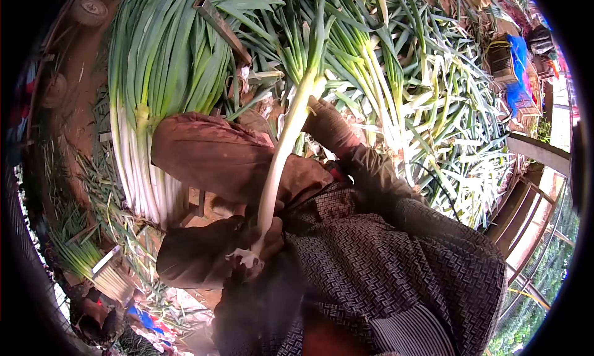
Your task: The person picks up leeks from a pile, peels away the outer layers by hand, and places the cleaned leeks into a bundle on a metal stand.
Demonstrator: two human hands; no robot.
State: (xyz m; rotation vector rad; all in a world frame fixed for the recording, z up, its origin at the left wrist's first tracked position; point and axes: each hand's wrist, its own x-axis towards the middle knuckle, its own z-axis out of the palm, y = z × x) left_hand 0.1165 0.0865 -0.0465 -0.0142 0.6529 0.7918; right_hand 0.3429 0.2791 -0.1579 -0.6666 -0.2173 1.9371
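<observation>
A single leek (285,145) lies slantwise across my lap, with its green leaves toward the top and its ragged, rooty white end (247,257) low down. Around the lower white shaft, my left hand (269,235) is closed, dark and partly in shadow. My right hand (329,125), which seems gloved, has its fingers pressed together against the upper shaft where the leaves part. Beside my knee (210,148) rests a big bundle of leeks (167,77), white ends pointing down the view.
Loose leeks (383,77) and a wide heap of leaves and trimmings (458,127) cover the ground beyond my right arm. A metal bar (223,31) stands by the bundle. A smaller bundle (93,263) sits at lower left. A blue-covered crate (520,74) is at far right.
</observation>
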